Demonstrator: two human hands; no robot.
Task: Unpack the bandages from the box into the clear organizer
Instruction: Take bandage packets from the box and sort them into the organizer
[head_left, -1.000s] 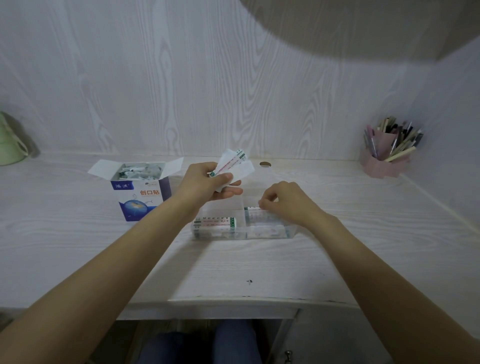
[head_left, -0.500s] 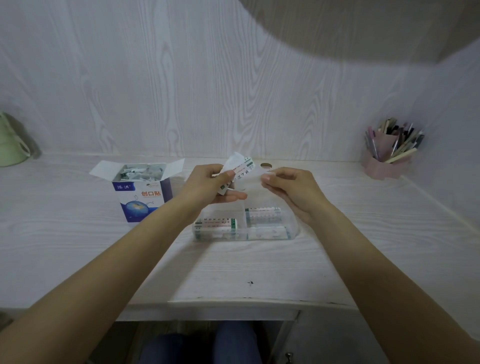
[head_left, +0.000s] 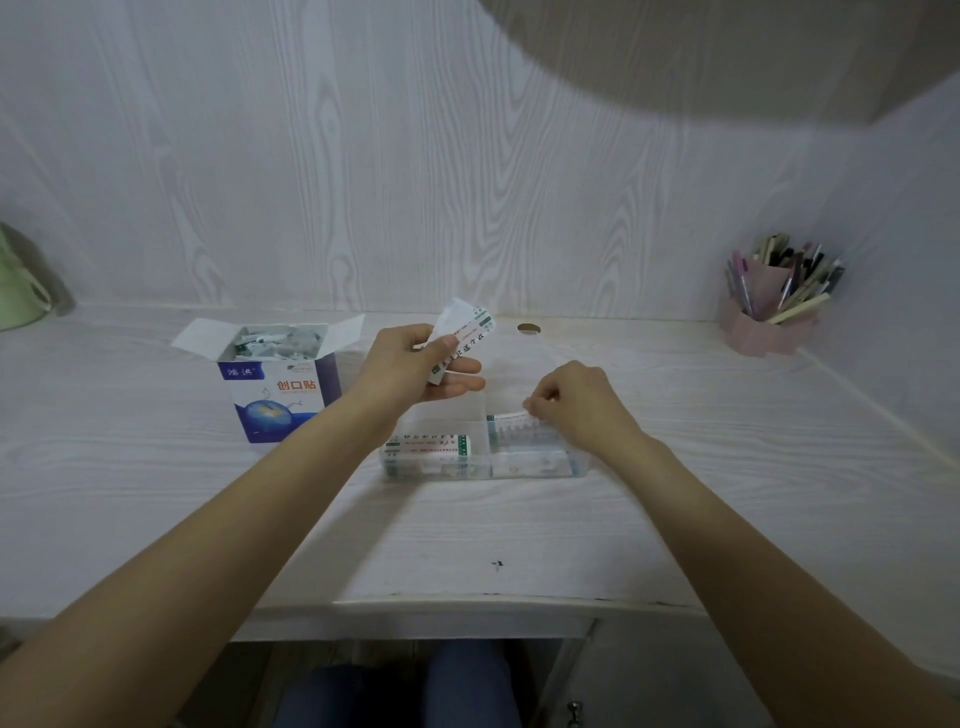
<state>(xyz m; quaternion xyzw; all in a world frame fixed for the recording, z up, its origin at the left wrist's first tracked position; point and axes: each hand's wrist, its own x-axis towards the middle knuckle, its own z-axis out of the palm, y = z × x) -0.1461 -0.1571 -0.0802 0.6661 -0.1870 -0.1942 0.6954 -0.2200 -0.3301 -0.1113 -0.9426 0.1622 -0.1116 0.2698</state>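
An open blue and white bandage box (head_left: 275, 397) stands on the desk at the left, with several wrapped bandages inside. Just right of it my left hand (head_left: 410, 371) holds a small stack of white bandages (head_left: 462, 335) above the clear organizer (head_left: 483, 467). My right hand (head_left: 579, 405) pinches one bandage (head_left: 511, 415) over the organizer's right back compartment. White bandages with green ends lie in the left compartment (head_left: 428, 447) and in the right compartments.
A pink holder full of pens (head_left: 769, 306) stands at the back right corner. A green object (head_left: 18, 291) sits at the far left edge. A cable hole (head_left: 529, 328) lies behind the organizer. My knees show under the desk's front edge.
My right hand rose to the stack in my left hand, took one bandage, and came down with it to the organizer's right side. My left hand stayed in place.
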